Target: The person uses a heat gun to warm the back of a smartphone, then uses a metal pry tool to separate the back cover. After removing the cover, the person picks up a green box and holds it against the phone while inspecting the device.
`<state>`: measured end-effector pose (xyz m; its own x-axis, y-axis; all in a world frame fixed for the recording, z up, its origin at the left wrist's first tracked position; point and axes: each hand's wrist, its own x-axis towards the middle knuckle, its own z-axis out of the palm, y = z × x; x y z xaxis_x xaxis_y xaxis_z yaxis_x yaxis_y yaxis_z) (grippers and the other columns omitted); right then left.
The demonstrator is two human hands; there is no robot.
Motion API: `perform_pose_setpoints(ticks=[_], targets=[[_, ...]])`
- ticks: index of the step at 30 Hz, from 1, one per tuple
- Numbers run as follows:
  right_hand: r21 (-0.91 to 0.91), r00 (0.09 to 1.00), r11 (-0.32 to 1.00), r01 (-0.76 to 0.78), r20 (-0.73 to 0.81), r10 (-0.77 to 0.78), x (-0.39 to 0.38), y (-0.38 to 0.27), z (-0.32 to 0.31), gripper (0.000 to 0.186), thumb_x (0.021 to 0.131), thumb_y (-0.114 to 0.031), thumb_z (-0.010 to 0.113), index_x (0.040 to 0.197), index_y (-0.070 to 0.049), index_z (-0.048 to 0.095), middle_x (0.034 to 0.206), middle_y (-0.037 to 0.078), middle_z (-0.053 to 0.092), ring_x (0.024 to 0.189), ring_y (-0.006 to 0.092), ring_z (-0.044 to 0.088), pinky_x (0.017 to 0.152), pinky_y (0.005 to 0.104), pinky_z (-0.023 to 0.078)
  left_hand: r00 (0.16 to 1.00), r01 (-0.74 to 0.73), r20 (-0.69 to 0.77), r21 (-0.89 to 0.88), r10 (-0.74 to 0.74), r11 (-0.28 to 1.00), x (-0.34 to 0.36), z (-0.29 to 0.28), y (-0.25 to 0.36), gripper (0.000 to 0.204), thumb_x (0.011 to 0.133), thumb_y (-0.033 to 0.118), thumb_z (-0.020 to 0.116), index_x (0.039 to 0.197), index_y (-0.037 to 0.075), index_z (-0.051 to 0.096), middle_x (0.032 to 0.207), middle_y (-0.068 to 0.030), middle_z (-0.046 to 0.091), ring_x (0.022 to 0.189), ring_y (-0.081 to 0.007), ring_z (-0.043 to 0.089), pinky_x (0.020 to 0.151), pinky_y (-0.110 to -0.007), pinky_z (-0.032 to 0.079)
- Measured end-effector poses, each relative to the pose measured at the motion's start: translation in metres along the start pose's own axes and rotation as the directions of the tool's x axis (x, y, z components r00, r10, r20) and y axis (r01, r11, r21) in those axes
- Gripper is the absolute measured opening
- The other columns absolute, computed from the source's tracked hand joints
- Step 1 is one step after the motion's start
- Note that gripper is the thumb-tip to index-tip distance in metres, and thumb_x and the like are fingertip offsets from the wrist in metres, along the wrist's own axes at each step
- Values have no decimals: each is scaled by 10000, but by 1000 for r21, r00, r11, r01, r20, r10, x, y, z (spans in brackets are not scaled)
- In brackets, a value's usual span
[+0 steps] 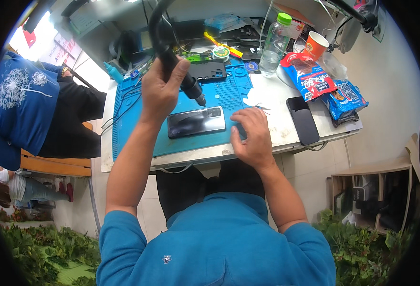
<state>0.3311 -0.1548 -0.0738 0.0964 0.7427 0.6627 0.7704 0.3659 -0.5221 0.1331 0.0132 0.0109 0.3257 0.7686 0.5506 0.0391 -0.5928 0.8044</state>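
Note:
My left hand (pixel 164 93) grips a black tubular hot-air tool (pixel 189 86) on a thick hose, its metal nozzle tilted down above the right part of a silver-and-black phone (pixel 195 123). That phone lies flat on a blue repair mat (pixel 138 143). My right hand (pixel 249 134) rests just right of it at the mat's edge, fingers loosely bent and apart, with nothing visible in them. Torn white paper (pixel 255 97) and a thin tool lie beyond those fingers. A second, black phone (pixel 303 121) lies on the white desk (pixel 224 151) to the right.
Behind are a black phone case (pixel 207 70), yellow tool (pixel 222 44), bottle (pixel 273 47), orange cup (pixel 315 45) and snack packets (pixel 307 78). A person in blue (pixel 29 109) is at left, another (pixel 24 186) farther off. A low shelf (pixel 377 190) stands right.

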Motion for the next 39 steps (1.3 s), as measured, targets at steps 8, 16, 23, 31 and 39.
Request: perform_pose_setpoints(ticks=[8,16,23,31,39], targets=[[71,998,996,-46,-41,49,1,4,0,225,876,-8,665,1097,-31,703,1104,126,715,1108,342,659,1140,552,424,989,79,134,-101,-65,992,-5,38,16,312,1055,329,738,1111,28,684,922,11,646,820,-61,559,726,-235,450],[-92,992,995,48,122,-36,7,-5,1,152,887,-152,808,998,-50,788,1050,86,742,1070,279,670,1134,543,424,965,169,197,29,-172,985,-35,-25,36,323,1044,339,752,1132,37,680,939,1,646,873,-75,596,791,-233,478],[-50,993,997,53,106,-48,4,3,6,116,847,-111,844,948,-78,797,978,51,743,1046,251,674,1129,536,426,988,135,47,201,-148,970,-25,-80,16,362,1046,387,741,1099,33,684,910,13,631,822,-69,558,746,-215,431],[17,999,999,46,24,-47,2,1,2,98,835,-25,788,908,-49,726,980,76,731,1012,269,684,1090,535,471,999,24,27,-13,-24,1000,5,-19,-12,280,1061,308,731,1112,36,687,943,1,656,859,-69,570,758,-226,454],[165,985,985,-48,-154,73,-1,4,0,276,867,41,674,1137,-22,674,1094,135,713,1091,339,662,1062,512,482,982,81,182,-137,-55,987,5,38,8,305,1050,327,744,1107,32,688,902,19,637,801,-57,547,696,-226,443]])
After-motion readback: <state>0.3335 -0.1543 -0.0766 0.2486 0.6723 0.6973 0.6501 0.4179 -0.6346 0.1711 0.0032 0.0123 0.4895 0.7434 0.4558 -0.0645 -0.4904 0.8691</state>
